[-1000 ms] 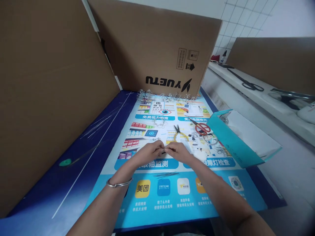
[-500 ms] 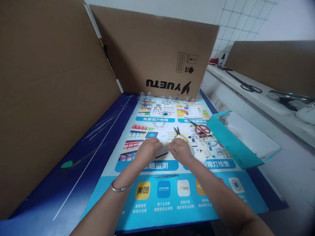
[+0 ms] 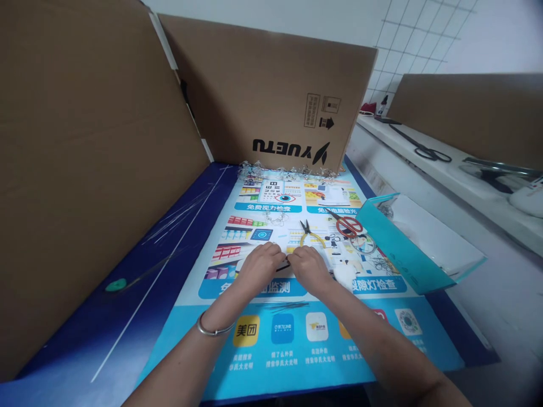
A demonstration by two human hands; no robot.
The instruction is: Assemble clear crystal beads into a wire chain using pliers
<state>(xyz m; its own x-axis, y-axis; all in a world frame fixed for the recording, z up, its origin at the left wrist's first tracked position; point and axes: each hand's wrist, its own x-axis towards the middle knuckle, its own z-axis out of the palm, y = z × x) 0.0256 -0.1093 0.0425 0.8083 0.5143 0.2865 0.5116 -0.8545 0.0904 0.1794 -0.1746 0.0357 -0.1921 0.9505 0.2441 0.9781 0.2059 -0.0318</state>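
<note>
My left hand (image 3: 263, 264) and my right hand (image 3: 309, 267) nearly meet over the printed mat (image 3: 237, 367), fingers closed in a pinch. Whatever they pinch is too small to make out. Pliers with yellow handles (image 3: 311, 233) lie just beyond my right hand, jaws pointing away. Farther right are red-handled scissors (image 3: 348, 226) and a ring of thin wire (image 3: 363, 244). A white tuft (image 3: 345, 274) sits beside my right wrist. Several thin dark wire pieces (image 3: 289, 306) lie on the mat, nearer to me than my hands.
Cardboard panels (image 3: 271, 96) stand behind and to the left. Clear, sparkly wire pieces (image 3: 292, 171) line the back panel's foot. At right is an open teal box (image 3: 407, 254). Clear strands (image 3: 173, 219) and a green-ended tool (image 3: 116, 285) lie left. Black scissors (image 3: 424, 148) rest on the ledge.
Both hands have come closer together, the left moving right and both slightly toward me. The pliers' yellow handles show more. The tools on the mat stay put.
</note>
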